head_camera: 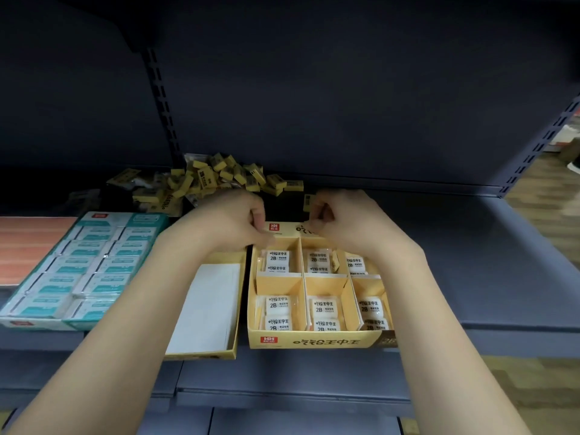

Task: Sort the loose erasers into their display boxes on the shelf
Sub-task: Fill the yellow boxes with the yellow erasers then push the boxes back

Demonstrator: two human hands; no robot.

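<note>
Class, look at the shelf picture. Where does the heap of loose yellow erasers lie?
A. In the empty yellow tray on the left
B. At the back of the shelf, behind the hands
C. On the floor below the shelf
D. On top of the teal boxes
B: the loose yellow erasers are heaped at the back of the shelf, beyond the left hand and the right hand.

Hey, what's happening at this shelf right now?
A person is sorting erasers on a shop shelf. Both hands are at the back edge of a yellow divided display box; the right hand pinches a small yellow eraser, and the left hand has its fingers curled beside it. The box's compartments already hold white wrapped erasers. A pile of loose yellow erasers waits behind.
</note>
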